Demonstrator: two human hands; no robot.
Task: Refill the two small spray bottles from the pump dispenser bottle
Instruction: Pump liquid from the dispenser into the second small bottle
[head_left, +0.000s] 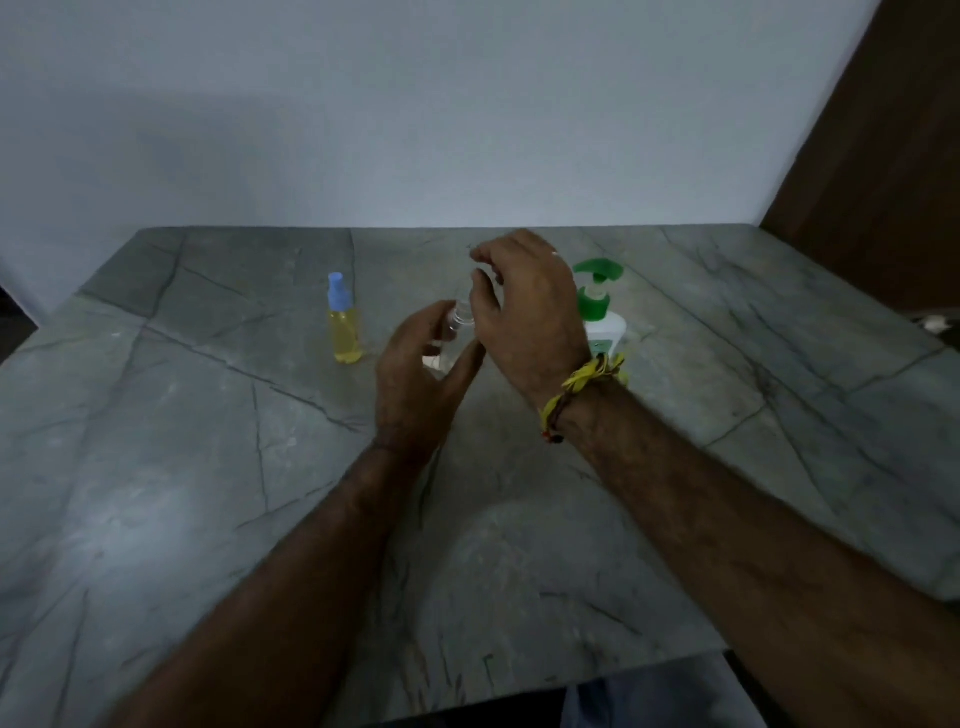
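A yellow-filled spray bottle (344, 325) with a blue cap stands on the table (182, 441). A clear bottle (457, 325), uncapped, is gripped by the left hand (421, 379). Above it, the right hand (524, 317) is curled; whether anything is pinched cannot be told. The pump bottle (600, 306) stands behind.

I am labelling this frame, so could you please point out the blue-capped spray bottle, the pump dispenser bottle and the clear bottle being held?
blue-capped spray bottle (345, 332): head view, on its yellow body.
pump dispenser bottle (594, 303): head view, on its green collar.
clear bottle (461, 315): head view, on its threaded neck.
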